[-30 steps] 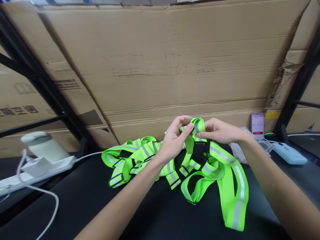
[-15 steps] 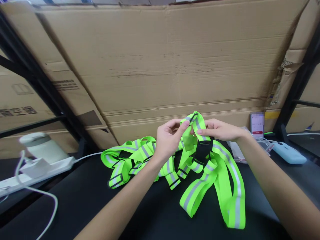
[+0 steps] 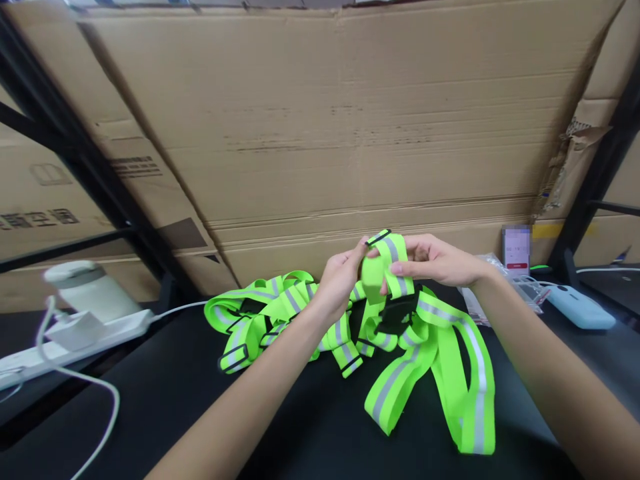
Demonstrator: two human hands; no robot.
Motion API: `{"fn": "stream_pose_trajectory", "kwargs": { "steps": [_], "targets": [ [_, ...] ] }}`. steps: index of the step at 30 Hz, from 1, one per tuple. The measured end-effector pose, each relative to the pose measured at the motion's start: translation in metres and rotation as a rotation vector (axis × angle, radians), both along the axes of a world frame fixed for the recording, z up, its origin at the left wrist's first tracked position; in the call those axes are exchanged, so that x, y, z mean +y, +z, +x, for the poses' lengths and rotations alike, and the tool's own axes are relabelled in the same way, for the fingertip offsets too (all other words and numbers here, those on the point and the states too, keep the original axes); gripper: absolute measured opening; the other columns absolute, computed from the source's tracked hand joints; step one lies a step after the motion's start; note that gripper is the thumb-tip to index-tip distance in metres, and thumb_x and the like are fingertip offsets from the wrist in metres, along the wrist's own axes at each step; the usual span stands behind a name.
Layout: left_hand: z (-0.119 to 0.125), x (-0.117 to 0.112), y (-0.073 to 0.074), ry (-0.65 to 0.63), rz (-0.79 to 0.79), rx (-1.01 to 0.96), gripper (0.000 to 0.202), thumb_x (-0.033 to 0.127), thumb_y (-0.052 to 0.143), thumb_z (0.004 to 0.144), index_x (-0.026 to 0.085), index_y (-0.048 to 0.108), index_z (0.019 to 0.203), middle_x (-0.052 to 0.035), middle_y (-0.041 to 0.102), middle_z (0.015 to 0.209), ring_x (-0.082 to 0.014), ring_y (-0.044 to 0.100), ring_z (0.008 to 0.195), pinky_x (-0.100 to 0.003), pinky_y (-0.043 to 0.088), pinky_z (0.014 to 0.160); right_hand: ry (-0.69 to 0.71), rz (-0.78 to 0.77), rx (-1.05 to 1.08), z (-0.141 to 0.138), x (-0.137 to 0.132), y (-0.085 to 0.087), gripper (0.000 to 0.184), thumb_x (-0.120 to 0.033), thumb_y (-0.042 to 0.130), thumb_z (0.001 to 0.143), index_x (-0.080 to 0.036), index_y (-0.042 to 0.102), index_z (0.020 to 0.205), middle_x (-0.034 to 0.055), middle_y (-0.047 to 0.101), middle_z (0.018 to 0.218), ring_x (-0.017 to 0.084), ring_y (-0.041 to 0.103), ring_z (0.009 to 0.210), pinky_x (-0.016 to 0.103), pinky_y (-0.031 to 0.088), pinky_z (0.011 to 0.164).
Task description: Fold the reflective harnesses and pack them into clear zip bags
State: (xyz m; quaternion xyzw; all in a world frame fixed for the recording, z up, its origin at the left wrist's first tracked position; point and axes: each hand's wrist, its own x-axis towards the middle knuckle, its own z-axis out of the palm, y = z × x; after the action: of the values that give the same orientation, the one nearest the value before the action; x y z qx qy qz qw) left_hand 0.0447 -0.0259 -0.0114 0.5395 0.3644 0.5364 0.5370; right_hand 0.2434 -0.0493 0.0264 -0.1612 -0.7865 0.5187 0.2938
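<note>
A neon-green reflective strap (image 3: 479,373) with a silver stripe hangs in loops from my hands onto the black tabletop. My left hand (image 3: 341,279) pinches it by a black slider buckle (image 3: 379,238) at the top of a loop. On the loop's other side, my right hand (image 3: 434,261) grips the webbing between thumb and fingers. Just below my fingers hangs a black plastic buckle (image 3: 397,315), partly covered by webbing. Behind my left forearm lies a tangled pile of similar green straps (image 3: 280,307) with black sliders.
A white power strip (image 3: 125,327) with a plug and cable lies at left beside a pale lidded bottle (image 3: 93,293). At right are clear plastic bags (image 3: 477,300), a propped phone (image 3: 517,250) and a light-blue case (image 3: 580,308). Cardboard (image 3: 350,133) walls the back.
The top loop has turned, so its striped face and slider show more. My left fingers have shifted to the slider, and the black buckle hangs slightly lower and tilted.
</note>
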Motion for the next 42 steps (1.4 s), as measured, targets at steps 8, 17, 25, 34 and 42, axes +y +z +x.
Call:
{"fn": "stream_pose_trajectory", "kwargs": {
  "steps": [8,17,25,34,42],
  "targets": [
    [-0.001,-0.008,0.001,-0.226,0.235,0.104,0.046,0.055,0.065,0.090,0.016,0.073,0.113,-0.0077,0.073,0.097,-0.0209,0.065,0.086,-0.033,0.049,0.083,-0.092,0.029,0.133,0.002,0.004,-0.001,0.059,-0.028,0.070,0.093,-0.025,0.047,0.147,0.0059,0.076,0.109,0.021,0.070,0.106,0.039,0.056,0.096],
    [-0.001,-0.011,-0.003,-0.382,0.426,0.400,0.077,0.041,0.087,0.072,0.021,0.054,0.139,-0.0111,0.067,0.121,-0.0268,0.062,0.105,-0.037,0.049,0.087,-0.249,0.180,0.143,0.003,0.003,0.002,0.023,-0.024,0.073,0.086,-0.019,0.076,0.108,0.0047,0.076,0.100,0.019,0.071,0.090,0.035,0.056,0.086],
    [-0.005,-0.015,-0.004,-0.349,0.377,0.685,0.044,0.052,0.081,0.073,0.017,0.072,0.099,-0.0060,0.072,0.090,-0.0240,0.066,0.082,-0.034,0.052,0.072,-0.296,0.202,0.040,-0.001,-0.004,0.006,0.022,-0.036,0.071,0.087,-0.015,0.077,0.094,0.0026,0.070,0.079,0.014,0.060,0.069,0.026,0.047,0.062],
    [0.000,-0.017,-0.013,-0.315,0.393,0.726,0.064,0.053,0.075,0.079,0.022,0.029,0.046,0.0077,0.018,0.044,-0.0060,0.014,0.039,-0.025,0.006,0.041,-0.649,0.415,-0.261,-0.008,-0.006,0.001,0.055,-0.063,0.067,0.085,-0.018,0.055,0.055,-0.0045,0.037,0.053,0.009,0.028,0.051,0.027,0.019,0.048],
    [0.005,-0.006,0.007,-0.117,0.220,0.393,0.032,0.044,0.085,0.067,0.019,0.066,0.063,0.0004,0.056,0.050,-0.0159,0.052,0.046,-0.025,0.034,0.043,-1.099,0.600,-0.115,-0.004,-0.006,0.011,0.034,-0.053,0.072,0.082,-0.021,0.070,0.091,-0.0010,0.059,0.064,0.014,0.051,0.059,0.027,0.035,0.056]
  ]
}}
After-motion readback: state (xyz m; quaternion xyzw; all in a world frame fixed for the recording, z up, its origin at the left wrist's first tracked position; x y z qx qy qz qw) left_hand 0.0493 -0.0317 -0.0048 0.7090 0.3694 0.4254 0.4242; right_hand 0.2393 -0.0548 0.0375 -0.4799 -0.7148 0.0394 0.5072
